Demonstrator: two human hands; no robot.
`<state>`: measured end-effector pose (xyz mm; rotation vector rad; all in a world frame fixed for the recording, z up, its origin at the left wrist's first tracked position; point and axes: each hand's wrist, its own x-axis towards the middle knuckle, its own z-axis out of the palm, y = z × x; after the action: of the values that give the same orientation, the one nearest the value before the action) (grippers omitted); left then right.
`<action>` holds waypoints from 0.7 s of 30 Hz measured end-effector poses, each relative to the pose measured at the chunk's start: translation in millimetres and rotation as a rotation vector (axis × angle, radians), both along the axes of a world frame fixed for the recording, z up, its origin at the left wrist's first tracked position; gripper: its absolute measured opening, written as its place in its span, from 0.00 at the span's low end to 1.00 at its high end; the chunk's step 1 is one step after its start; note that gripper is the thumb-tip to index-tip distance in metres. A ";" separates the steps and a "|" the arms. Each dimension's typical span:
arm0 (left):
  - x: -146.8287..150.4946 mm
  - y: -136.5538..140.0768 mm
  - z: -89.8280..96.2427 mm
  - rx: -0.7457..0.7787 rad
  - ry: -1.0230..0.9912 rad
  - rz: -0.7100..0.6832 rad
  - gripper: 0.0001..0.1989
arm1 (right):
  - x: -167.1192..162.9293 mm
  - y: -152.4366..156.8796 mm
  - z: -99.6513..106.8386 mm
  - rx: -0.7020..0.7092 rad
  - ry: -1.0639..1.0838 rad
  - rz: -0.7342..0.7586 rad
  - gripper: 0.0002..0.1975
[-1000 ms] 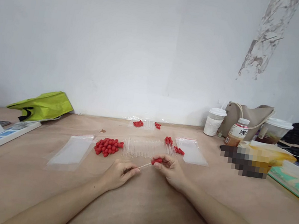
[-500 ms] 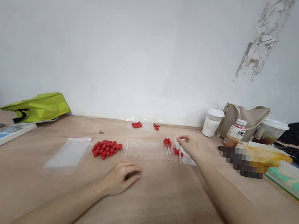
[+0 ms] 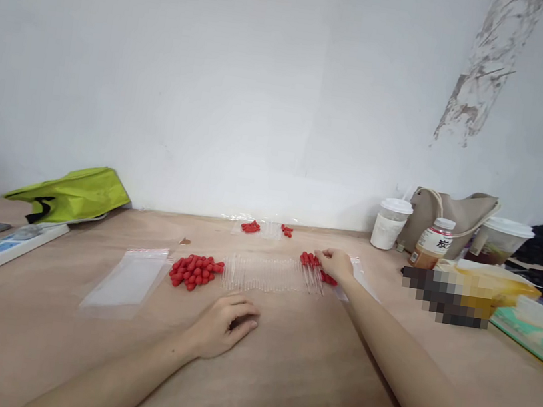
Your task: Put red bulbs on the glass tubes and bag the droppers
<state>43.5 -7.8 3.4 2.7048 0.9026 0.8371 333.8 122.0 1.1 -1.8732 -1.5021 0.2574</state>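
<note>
My left hand (image 3: pixel 227 325) rests on the table, fingers loosely curved and thumb apart, holding nothing. Just beyond it lies a row of thin clear glass tubes (image 3: pixel 264 274), with a heap of red rubber bulbs (image 3: pixel 194 271) at its left end. At the row's right end several droppers (image 3: pixel 310 276), glass tubes with red bulbs on top, lie side by side. My right hand (image 3: pixel 336 264) pinches a dropper by its red bulb beside them; its fingers partly cover it. More red bulbs (image 3: pixel 329 279) and a plastic bag (image 3: pixel 362 277) lie under and beside that hand.
A zip bag (image 3: pixel 129 281) lies left of the bulb heap. By the wall is a clear bag with red bulbs (image 3: pixel 251 226) and tubes. A power strip (image 3: pixel 6 254) and green bag (image 3: pixel 71 192) stand left; a cup (image 3: pixel 390 225), bottle (image 3: pixel 432 243) and handbag (image 3: pixel 457 213) stand right.
My right hand has moved slightly left and down, bringing the dropper it held upright to the others at the row's right end. My left hand stays put; the view has shifted slightly.
</note>
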 end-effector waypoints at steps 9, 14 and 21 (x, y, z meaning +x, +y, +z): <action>-0.2 0.3 -1.0 -0.003 0.019 0.010 0.10 | 36.0 -31.1 1.6 -0.100 -0.032 0.075 0.11; -0.4 0.0 0.1 -0.003 0.015 0.004 0.10 | 41.6 -42.9 -6.9 -0.145 -0.013 0.163 0.12; -0.1 -1.7 -0.8 0.018 0.023 0.020 0.09 | 36.7 -44.1 -10.0 -0.125 -0.033 0.133 0.09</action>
<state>43.5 -9.6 2.6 2.7310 0.9332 0.8232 370.5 77.8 -8.9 -1.8837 -1.6701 0.3917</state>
